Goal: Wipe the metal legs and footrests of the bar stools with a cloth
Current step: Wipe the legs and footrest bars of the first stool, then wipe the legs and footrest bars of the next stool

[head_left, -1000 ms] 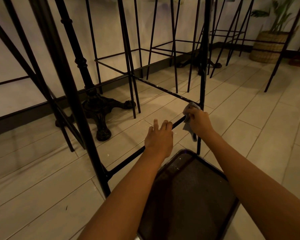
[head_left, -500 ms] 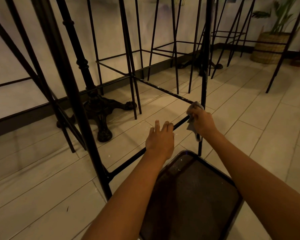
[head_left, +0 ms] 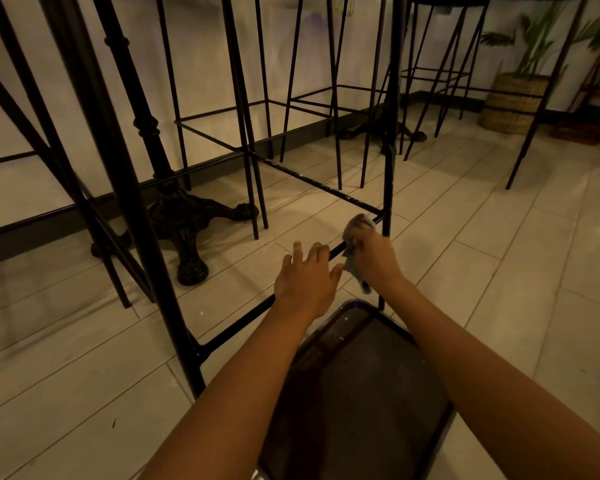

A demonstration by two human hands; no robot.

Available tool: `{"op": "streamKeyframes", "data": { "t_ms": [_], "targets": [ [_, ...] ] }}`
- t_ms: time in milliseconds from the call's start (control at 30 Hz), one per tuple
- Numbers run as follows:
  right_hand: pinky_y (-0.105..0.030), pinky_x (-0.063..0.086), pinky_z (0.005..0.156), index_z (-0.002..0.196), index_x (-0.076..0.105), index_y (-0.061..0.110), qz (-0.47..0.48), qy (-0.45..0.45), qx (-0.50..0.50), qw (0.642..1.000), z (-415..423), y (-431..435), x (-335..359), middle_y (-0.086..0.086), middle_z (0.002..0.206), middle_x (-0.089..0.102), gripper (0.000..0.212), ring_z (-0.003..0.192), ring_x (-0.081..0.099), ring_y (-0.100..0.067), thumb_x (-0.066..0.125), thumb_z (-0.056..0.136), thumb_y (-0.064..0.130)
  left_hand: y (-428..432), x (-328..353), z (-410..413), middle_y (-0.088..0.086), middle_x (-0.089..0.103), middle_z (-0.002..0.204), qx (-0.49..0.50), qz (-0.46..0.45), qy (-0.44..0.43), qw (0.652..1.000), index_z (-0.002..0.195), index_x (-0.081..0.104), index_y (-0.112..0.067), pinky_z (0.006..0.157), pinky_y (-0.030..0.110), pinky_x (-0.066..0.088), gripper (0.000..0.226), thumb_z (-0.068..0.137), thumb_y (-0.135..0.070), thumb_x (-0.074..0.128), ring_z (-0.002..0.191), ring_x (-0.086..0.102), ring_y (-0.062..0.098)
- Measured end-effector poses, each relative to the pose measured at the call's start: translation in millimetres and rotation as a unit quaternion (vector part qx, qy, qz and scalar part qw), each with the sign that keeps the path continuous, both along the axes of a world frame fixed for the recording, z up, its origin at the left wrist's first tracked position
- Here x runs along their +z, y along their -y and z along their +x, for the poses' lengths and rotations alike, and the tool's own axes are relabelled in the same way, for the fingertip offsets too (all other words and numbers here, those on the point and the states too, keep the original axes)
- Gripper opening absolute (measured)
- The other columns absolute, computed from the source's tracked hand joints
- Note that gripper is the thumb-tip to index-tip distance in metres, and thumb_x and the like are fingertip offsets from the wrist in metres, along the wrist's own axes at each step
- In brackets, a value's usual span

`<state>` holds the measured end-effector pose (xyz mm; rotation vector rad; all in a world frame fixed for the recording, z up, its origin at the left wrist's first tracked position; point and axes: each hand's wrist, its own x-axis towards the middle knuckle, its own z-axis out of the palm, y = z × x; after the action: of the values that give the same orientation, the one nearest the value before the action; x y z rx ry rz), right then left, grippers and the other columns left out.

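Note:
A black metal bar stool stands close in front of me, its thick near leg (head_left: 125, 202) on the left and a thin leg (head_left: 388, 133) on the right. The near footrest bar (head_left: 236, 325) runs low between them. My right hand (head_left: 373, 256) grips a grey cloth (head_left: 355, 271) wrapped round this bar near the right leg. My left hand (head_left: 307, 278) rests on the same bar just left of the cloth, fingers spread over it. A second footrest bar (head_left: 312, 181), speckled with white marks, runs back from the right corner.
Several more black bar stools (head_left: 253, 98) stand behind along the wall. A cast-iron table base (head_left: 184, 216) sits left of centre on the pale tiled floor. A dark tray-like surface (head_left: 354, 393) lies under my forearms. A woven planter (head_left: 513, 102) stands at the back right.
My right hand has slid the cloth a little along the near footrest bar, close to the right leg. My left hand stays on the bar.

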<state>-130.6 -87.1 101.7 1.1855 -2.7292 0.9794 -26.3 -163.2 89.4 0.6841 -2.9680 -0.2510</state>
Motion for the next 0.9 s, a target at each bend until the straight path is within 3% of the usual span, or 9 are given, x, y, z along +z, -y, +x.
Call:
{"op": "streamKeyframes", "data": {
  "t_ms": [167, 267, 400, 467, 533, 633, 733, 800, 900],
  "targets": [
    [-0.025, 0.042, 0.088, 0.118, 0.058, 0.003, -0.016, 0.030, -0.006, 0.999, 10, -2, 4, -0.017, 0.125, 0.056, 0.031, 0.109, 0.056, -0.030, 0.042, 0.091, 0.001, 1, 5, -4, 0.002, 0.012, 0.157, 0.012, 0.043, 0.030, 0.999, 0.148, 0.012, -0.019, 0.118, 0.048, 0.004, 0.068, 0.093, -0.058, 0.021, 0.145, -0.003, 0.031],
    [-0.028, 0.040, 0.094, 0.124, 0.054, 0.007, -0.050, 0.062, -0.003, 0.997, 14, -5, 4, -0.017, 0.132, 0.051, 0.035, 0.117, 0.051, -0.031, 0.038, 0.093, 0.002, 1, 7, -7, 0.006, 0.008, 0.158, 0.023, 0.009, 0.033, 0.999, 0.148, 0.012, -0.017, 0.117, 0.047, -0.003, 0.073, 0.091, -0.061, 0.024, 0.145, -0.005, 0.031],
    [-0.009, 0.030, 0.088, 0.128, 0.051, 0.009, -0.111, 0.113, 0.007, 0.987, 25, -18, 13, -0.012, 0.140, 0.044, 0.038, 0.125, 0.044, -0.027, 0.036, 0.094, 0.000, -13, 12, -13, 0.009, 0.008, 0.157, -0.057, -0.034, -0.049, 0.997, 0.147, 0.018, -0.013, 0.120, 0.040, 0.000, 0.065, 0.093, -0.041, 0.042, 0.146, -0.001, 0.026],
    [-0.003, 0.026, 0.083, 0.130, 0.049, 0.009, -0.142, 0.154, 0.003, 0.978, 25, -30, 18, -0.012, 0.140, 0.045, 0.038, 0.125, 0.044, -0.025, 0.034, 0.095, 0.002, -27, 17, -18, 0.008, 0.025, 0.152, -0.082, 0.057, -0.114, 0.989, 0.143, 0.028, -0.013, 0.117, 0.037, 0.020, 0.060, 0.091, -0.029, 0.050, 0.141, 0.021, 0.026],
    [0.000, 0.023, 0.083, 0.131, 0.048, 0.010, -0.160, 0.188, -0.005, 0.969, 24, -40, 22, -0.011, 0.141, 0.043, 0.039, 0.128, 0.043, -0.023, 0.033, 0.096, 0.003, -40, 28, -18, 0.005, 0.050, 0.127, -0.042, 0.208, -0.172, 0.962, 0.131, 0.043, -0.013, 0.094, 0.025, 0.045, 0.043, 0.091, -0.026, 0.052, 0.115, 0.051, 0.019],
    [0.004, 0.025, 0.087, 0.129, 0.049, 0.013, -0.184, 0.210, 0.007, 0.960, 26, -51, 29, -0.010, 0.141, 0.044, 0.039, 0.127, 0.042, -0.015, 0.031, 0.097, 0.003, -51, 46, -16, -0.006, 0.055, 0.088, 0.040, 0.362, -0.180, 0.914, 0.118, 0.047, -0.012, 0.053, 0.008, 0.043, 0.027, 0.095, -0.028, 0.047, 0.072, 0.053, 0.000],
    [0.002, 0.029, 0.087, 0.137, 0.039, 0.015, -0.220, 0.232, -0.012, 0.947, 27, -60, 50, -0.009, 0.141, 0.044, 0.040, 0.127, 0.041, -0.013, 0.032, 0.098, 0.006, -51, 71, -20, 0.005, 0.062, 0.102, 0.083, 0.425, -0.207, 0.877, 0.116, 0.047, -0.012, 0.072, 0.027, 0.054, 0.023, 0.095, -0.021, 0.047, 0.084, 0.060, 0.012],
    [-0.007, 0.028, 0.095, 0.140, 0.031, 0.014, -0.245, 0.250, -0.038, 0.936, 28, -65, 65, -0.008, 0.144, 0.039, 0.043, 0.132, 0.037, -0.017, 0.033, 0.098, 0.009, -53, 89, -21, 0.008, 0.062, 0.105, 0.100, 0.506, -0.225, 0.827, 0.115, 0.047, -0.014, 0.085, 0.039, 0.055, 0.020, 0.095, -0.017, 0.046, 0.092, 0.062, 0.019],
    [-0.025, 0.034, 0.103, 0.142, 0.026, 0.014, -0.275, 0.335, -0.115, 0.894, 29, -76, 100, -0.011, 0.145, 0.037, 0.045, 0.131, 0.039, -0.022, 0.036, 0.098, 0.018, -61, 123, -17, 0.000, 0.061, 0.096, 0.091, 0.596, -0.227, 0.764, 0.113, 0.046, -0.016, 0.074, 0.029, 0.055, 0.017, 0.097, -0.012, 0.042, 0.087, 0.062, 0.012]
  ]
}}
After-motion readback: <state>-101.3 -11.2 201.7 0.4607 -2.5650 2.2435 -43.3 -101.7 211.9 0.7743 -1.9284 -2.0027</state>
